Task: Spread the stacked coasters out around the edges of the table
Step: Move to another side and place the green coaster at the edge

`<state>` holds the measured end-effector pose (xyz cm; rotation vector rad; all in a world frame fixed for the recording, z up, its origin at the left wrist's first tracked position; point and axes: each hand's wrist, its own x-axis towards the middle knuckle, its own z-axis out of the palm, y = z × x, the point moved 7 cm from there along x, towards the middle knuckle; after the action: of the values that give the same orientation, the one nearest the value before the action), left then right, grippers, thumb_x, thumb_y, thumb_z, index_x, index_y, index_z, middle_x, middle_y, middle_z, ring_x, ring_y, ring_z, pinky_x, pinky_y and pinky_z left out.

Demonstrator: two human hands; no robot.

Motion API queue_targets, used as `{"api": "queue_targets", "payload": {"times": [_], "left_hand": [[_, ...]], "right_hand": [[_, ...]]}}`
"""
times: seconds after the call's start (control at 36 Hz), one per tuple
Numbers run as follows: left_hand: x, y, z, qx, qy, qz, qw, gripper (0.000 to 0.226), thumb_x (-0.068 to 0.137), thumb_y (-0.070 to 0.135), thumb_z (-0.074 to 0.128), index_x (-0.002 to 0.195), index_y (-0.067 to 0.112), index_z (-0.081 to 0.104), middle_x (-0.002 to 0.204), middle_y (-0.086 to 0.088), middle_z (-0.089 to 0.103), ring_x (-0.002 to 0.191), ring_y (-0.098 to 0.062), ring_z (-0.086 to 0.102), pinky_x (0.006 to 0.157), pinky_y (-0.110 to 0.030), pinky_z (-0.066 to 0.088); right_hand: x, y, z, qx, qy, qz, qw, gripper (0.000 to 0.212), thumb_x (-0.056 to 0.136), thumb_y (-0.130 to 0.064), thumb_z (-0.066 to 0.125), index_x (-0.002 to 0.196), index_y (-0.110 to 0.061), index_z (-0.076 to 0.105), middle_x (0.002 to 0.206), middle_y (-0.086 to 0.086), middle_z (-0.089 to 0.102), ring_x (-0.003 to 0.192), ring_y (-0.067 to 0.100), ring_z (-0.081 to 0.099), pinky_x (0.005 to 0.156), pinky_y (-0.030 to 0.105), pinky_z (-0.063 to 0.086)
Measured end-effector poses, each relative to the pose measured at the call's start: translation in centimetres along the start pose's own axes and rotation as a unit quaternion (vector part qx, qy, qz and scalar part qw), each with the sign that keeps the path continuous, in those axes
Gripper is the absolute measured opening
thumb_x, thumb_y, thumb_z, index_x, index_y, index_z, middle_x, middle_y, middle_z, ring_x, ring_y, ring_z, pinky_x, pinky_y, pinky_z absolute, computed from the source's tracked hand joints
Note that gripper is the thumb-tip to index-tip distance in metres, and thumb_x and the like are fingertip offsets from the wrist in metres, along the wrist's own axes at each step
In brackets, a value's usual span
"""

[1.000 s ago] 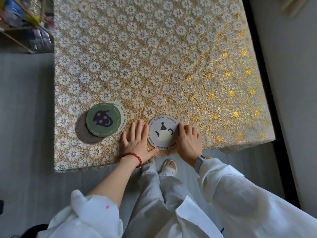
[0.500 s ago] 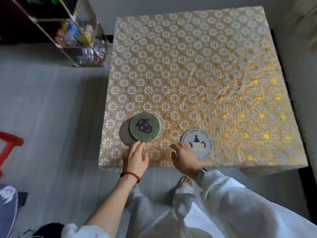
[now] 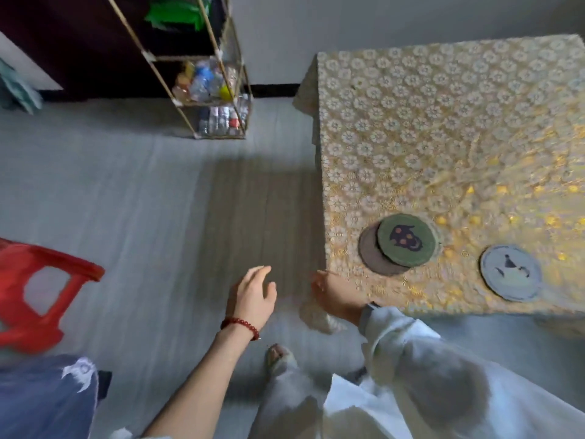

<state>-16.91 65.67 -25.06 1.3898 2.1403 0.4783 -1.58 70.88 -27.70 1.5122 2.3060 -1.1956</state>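
A small stack of round coasters, with a green one [image 3: 406, 239] on top and a grey one [image 3: 370, 255] poking out beneath, lies near the table's front left corner. A single white coaster [image 3: 510, 272] with a teapot drawing lies to its right along the front edge. The table [image 3: 443, 128] wears a gold floral cloth. My left hand [image 3: 253, 296], with a red bead bracelet, hovers over the floor left of the table, fingers apart and empty. My right hand [image 3: 335, 294] is at the table's front left corner, empty, fingers loosely spread.
A red plastic stool [image 3: 38, 289] stands on the grey floor at the left. A gold wire shelf [image 3: 212, 93] with bottles stands behind, left of the table. A blue cushion [image 3: 44, 397] lies at the bottom left. My feet and white trousers are below.
The view has swung left, so the table now sits at the right. Both hands left the tabletop; the left one now hangs over the floor. The white coaster stays where it was set.
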Motion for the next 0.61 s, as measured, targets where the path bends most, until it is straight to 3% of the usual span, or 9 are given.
{"api": "queue_targets", "payload": {"times": [0.19,0.36,0.42,0.5,0.61], "left_hand": [[6.1,-0.7,-1.8,0.05,-0.087,0.071,0.992,0.036,0.086,0.017,0.051,0.122,0.01,0.052,0.129,-0.007,0.053,0.118,-0.026,0.049,0.102,-0.035,0.037],[11.8,3.9,1.2,0.079,-0.168,0.169,0.968,0.04,0.088,0.021,0.048,0.127,0.013,0.046,0.135,-0.008,0.047,0.123,-0.027,0.04,0.107,-0.041,0.031],[13.5,5.3,2.1,0.102,-0.186,0.197,0.957,0.043,0.089,0.026,0.046,0.131,0.017,0.041,0.139,-0.006,0.042,0.128,-0.025,0.036,0.108,-0.045,0.031],[16.1,7.4,3.7,0.172,-0.217,0.243,0.93,0.049,0.09,0.031,0.042,0.136,0.021,0.031,0.147,-0.004,0.033,0.135,-0.022,0.027,0.11,-0.047,0.024],[19.1,9.4,6.0,0.256,-0.273,0.289,0.881,0.055,0.09,0.036,0.04,0.14,0.025,0.02,0.152,-0.005,0.021,0.141,-0.023,0.014,0.114,-0.046,0.013]], "right_hand": [[1.6,-1.2,-2.7,0.067,0.074,0.083,0.992,0.027,0.092,-0.015,0.037,0.105,-0.001,0.055,0.107,0.021,0.059,0.094,0.037,0.06,0.08,0.042,0.05],[1.4,3.8,-7.0,0.069,0.17,0.186,0.965,0.035,0.092,-0.013,0.04,0.126,-0.009,0.047,0.126,0.016,0.052,0.114,0.031,0.05,0.098,0.045,0.044],[1.2,6.0,-8.1,0.064,0.216,0.24,0.944,0.033,0.091,-0.016,0.042,0.123,-0.008,0.047,0.124,0.017,0.052,0.111,0.03,0.048,0.097,0.045,0.043],[0.4,9.3,-9.8,0.068,0.312,0.342,0.884,0.041,0.087,-0.04,0.041,0.113,-0.01,0.051,0.116,0.016,0.055,0.107,0.033,0.05,0.092,0.046,0.041],[0.3,14.4,-9.7,0.089,0.283,0.447,0.844,0.052,0.083,-0.037,0.052,0.126,-0.013,0.034,0.133,0.018,0.042,0.122,0.036,0.04,0.101,0.051,0.034]]}}
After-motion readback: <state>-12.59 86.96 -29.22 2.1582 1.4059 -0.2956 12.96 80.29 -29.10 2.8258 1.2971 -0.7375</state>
